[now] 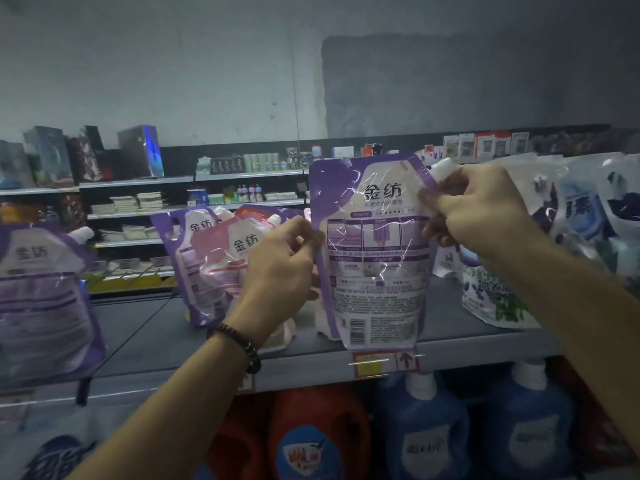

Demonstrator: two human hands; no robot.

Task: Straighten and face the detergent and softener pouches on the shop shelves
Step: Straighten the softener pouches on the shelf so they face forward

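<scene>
A purple pouch (374, 244) stands upright at the front edge of the grey shelf (173, 341), held between both hands. Its printed back, with the barcode low down, faces the camera. I cannot tell whether its base rests on the shelf or hangs just above it. The left hand (280, 268), with a bead bracelet (239, 341) on the wrist, pinches the pouch's left edge in its grip. The right hand (481, 209) pinches the right edge just below the white spout. To the left, a pink pouch (225, 251) leans against a second purple pouch (180, 244). White-and-blue pouches (581, 209) crowd the right side. A price tag (381, 363) sits under the held pouch, and blue jugs (419, 438) and a red jug (311, 438) stand on the level below.
</scene>
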